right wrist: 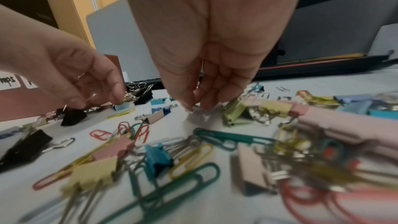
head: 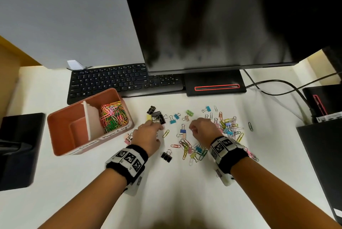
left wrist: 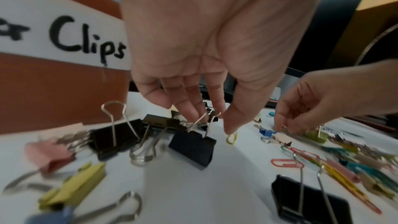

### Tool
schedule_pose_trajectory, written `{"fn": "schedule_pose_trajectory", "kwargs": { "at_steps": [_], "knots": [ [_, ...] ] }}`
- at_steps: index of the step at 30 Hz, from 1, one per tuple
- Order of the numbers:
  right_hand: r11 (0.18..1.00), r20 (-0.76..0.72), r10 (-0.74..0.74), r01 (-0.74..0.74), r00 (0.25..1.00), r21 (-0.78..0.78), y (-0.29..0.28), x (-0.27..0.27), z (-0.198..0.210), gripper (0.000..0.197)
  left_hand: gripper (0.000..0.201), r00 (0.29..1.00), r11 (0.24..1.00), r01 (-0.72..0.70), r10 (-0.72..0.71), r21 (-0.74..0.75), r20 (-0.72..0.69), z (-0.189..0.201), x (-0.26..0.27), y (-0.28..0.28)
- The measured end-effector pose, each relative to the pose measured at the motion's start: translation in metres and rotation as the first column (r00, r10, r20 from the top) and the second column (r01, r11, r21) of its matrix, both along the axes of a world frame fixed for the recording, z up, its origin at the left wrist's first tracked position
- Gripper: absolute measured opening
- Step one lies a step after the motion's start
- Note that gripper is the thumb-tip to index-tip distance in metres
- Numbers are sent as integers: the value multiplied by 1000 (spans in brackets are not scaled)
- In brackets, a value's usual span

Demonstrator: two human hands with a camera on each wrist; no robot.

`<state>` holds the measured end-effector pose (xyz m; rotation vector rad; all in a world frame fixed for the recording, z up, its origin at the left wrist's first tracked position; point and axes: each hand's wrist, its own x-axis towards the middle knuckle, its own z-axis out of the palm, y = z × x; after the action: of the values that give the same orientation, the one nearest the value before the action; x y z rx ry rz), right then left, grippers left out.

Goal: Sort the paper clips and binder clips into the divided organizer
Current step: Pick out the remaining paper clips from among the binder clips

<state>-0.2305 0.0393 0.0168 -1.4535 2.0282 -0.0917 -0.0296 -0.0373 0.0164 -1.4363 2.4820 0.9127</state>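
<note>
A terracotta organizer [head: 64, 132] stands at the left; a white divider [head: 92, 121] splits it, and its right compartment holds coloured paper clips [head: 113, 117]. Mixed paper clips and binder clips [head: 229, 127] lie scattered on the white desk. My left hand [head: 157, 127] reaches down on a black binder clip [left wrist: 192, 147], its fingers [left wrist: 193, 115] curled on the wire handles. My right hand [head: 191, 129] is at mid-desk and pinches a small silver clip [right wrist: 194, 108]; what kind of clip it is cannot be told. Another black binder clip [head: 166, 155] lies between my wrists.
A black keyboard [head: 120, 80] and the monitor's base [head: 215, 84] line the back of the desk, under a dark monitor [head: 222, 16]. Cables [head: 277, 84] run at the right. Black objects sit at the left edge [head: 18, 145] and the right edge [head: 322, 154].
</note>
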Motion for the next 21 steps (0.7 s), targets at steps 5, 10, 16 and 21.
{"fn": "schedule_pose_trajectory", "kwargs": {
  "at_steps": [5,10,16,21],
  "knots": [
    [998,37,-11,13,999,-64,20,-2,-1,24,30,988,986,115,-101,-118,117,-2,-22,4],
    [999,113,13,-8,994,-50,25,15,-4,18,12,975,981,145,-120,-130,185,-8,-35,4],
    [1000,109,-31,31,994,5,24,36,-6,48,17,969,969,214,-194,-123,153,-2,-33,5],
    [998,106,-45,39,993,55,15,37,-7,30,15,981,980,193,-193,50,8,1,-29,12]
  ]
}}
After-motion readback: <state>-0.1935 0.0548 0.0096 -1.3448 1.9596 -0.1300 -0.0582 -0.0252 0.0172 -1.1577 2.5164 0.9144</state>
